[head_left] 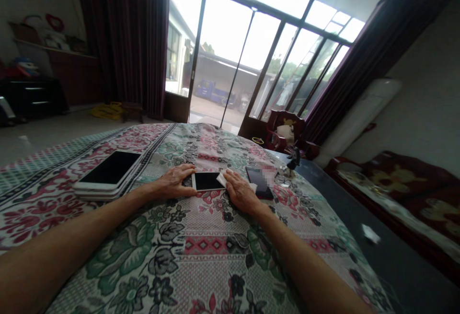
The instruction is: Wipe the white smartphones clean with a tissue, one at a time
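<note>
A white-framed smartphone (208,181) with a dark screen lies face up on the flowered cloth. My left hand (176,182) grips its left end, the thumb along the near edge and the fingers at the far edge. With its fingers pressed down, my right hand (240,191) holds a white tissue (221,180) against the right part of the screen. Part of the tissue is hidden under that hand. To the left, white tablets with a black screen on top form a stack (109,168). Just beyond my right hand lies a dark flat device (258,177), partly blurred out.
The patterned cloth (212,266) covers the table. A small dark figurine (293,160) stands near the far right edge. Wooden seats (381,172) are at the right, and a crumpled white paper (370,233) lies low beside the table. Glass doors (230,60) face me.
</note>
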`<state>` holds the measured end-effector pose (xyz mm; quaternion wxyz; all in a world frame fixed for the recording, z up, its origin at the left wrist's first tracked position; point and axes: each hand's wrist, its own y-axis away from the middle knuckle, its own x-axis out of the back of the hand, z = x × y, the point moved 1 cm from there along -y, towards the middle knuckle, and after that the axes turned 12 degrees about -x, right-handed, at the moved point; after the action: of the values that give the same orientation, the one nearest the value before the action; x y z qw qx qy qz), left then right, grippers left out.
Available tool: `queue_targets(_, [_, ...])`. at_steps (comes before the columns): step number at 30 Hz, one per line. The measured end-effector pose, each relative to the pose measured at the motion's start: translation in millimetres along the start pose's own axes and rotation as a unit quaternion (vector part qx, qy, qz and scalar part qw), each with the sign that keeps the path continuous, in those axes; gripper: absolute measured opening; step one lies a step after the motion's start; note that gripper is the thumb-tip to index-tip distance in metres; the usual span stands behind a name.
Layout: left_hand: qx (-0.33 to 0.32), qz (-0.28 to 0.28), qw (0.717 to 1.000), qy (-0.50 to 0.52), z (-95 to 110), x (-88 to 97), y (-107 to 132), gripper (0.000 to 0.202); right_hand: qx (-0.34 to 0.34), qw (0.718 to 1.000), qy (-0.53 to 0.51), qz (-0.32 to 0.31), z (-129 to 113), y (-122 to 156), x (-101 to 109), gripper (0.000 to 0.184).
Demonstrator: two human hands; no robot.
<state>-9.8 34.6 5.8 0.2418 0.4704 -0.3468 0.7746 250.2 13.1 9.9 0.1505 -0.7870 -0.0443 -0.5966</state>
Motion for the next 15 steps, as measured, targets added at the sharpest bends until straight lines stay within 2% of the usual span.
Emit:
queue_targets(3, [0.013, -0.003, 1.0, -0.002, 1, 0.6, 1, 0.071, 0.017, 1.0, -0.017, -0.015, 2, 17, 4, 0.049])
queue_targets(6, [0.013, 0.0, 1.0, 0.003, -1, -0.6, 1, 0.074, 0.008, 0.999, -0.035, -0.022, 5, 18, 4, 0.049])
queue_targets(15, [0.008, 0.0, 1.0, 0.009, 2, 1.9, 1, 0.072, -0.041, 0.999, -0.033, -0.01, 16, -31, -7, 0.046])
